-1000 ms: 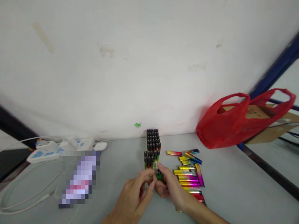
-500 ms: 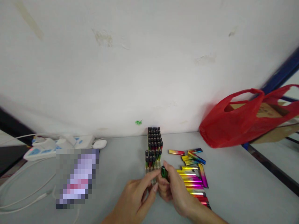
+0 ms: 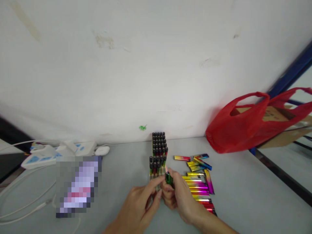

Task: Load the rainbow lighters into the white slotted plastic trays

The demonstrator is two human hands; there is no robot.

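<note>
A green lighter with a black top stands in the grip of my right hand, whose fingers wrap round it. A small pinkish flame shows above its top. My left hand reaches in from the left, its index fingertip against or right beside the lighter. The left thumb is apart from that index finger, and I see nothing held between them. Just beyond the hands is a clear tray holding several upright lighters; its near part is partly hidden by my hands.
Shiny multicoloured lighters lie on the grey table to the right. Behind the tray stands a block of upright lighters. A red bag with a cardboard box sits at the right; a power strip and a blurred phone are left.
A flame has appeared at the top of the lighter. Both hands keep nearly the same pose, and the whole view has shifted slightly.
</note>
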